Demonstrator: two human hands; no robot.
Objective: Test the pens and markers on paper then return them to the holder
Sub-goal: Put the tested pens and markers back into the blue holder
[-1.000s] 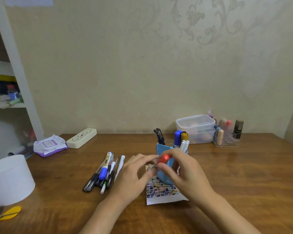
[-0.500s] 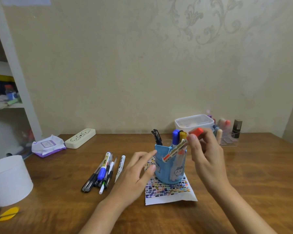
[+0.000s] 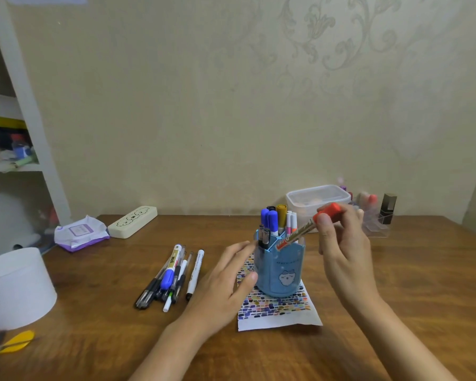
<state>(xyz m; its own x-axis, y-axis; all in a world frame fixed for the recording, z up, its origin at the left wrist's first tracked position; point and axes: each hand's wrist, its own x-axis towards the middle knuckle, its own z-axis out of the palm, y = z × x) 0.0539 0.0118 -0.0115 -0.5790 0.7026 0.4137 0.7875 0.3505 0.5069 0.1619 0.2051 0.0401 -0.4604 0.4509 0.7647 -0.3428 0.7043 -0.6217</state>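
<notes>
Wooden desk (image 3: 396, 270): right hand (image 3: 344, 251) pinches orange marker (image 3: 308, 225) over holder (image 3: 280, 268); left hand (image 3: 226, 284) relaxed, beside loose pens (image 3: 171, 276).

On the tabletop (image 3: 396, 284) are 1 blue holder (image 3: 282, 268), 1 paper sheet (image 3: 278, 316), 1 orange-capped marker (image 3: 307, 225), 1 loose pen pile (image 3: 171, 276), 1 pencil case (image 3: 132, 221) and 2 hands.

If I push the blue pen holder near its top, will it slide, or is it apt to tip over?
The blue pen holder is tall and narrow, and the markers stand above its rim, so a high push probably tips it. It stands on loose paper, so it may also slide together with the sheet.
</notes>
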